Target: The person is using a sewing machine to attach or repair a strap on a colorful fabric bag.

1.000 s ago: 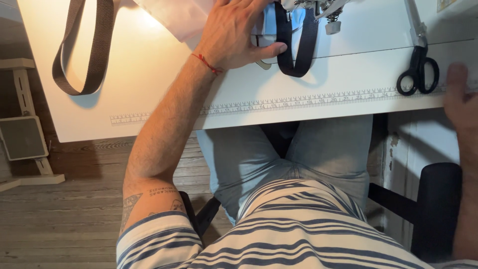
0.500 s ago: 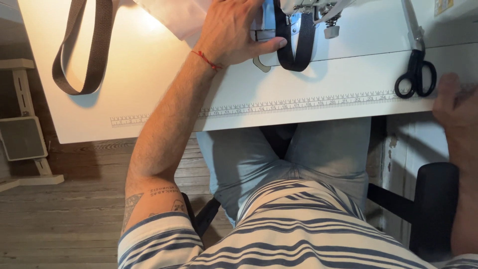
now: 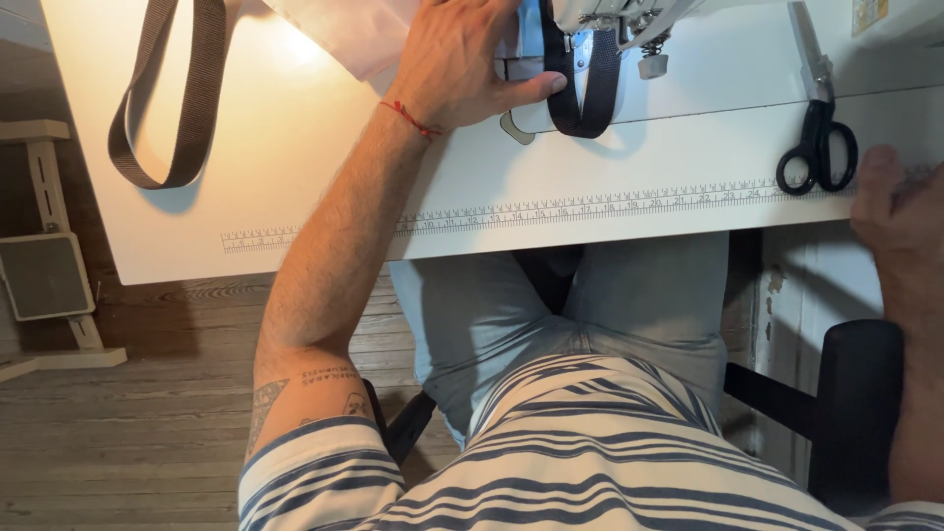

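Observation:
My left hand (image 3: 460, 61) lies palm down on the white sewing table (image 3: 295, 187). Its thumb pins a folded black strap (image 3: 580, 98) that hangs in a loop below the sewing machine's presser foot (image 3: 629, 22). A light blue piece shows under the fingers beside the strap. A red thread bracelet sits on that wrist. My right hand (image 3: 890, 202) rests at the table's right front edge, holding nothing, just below and to the right of black-handled scissors (image 3: 816, 133).
A long brown webbing loop (image 3: 172, 98) lies at the table's left, with white fabric (image 3: 344, 29) behind it. A printed ruler (image 3: 590, 208) runs along the front edge. A black chair armrest (image 3: 857, 413) is at right, and a white stand (image 3: 44, 280) on the wooden floor at left.
My left thumb has slid right onto the black strap. My right hand has crept up and left along the table edge, closer to the scissors.

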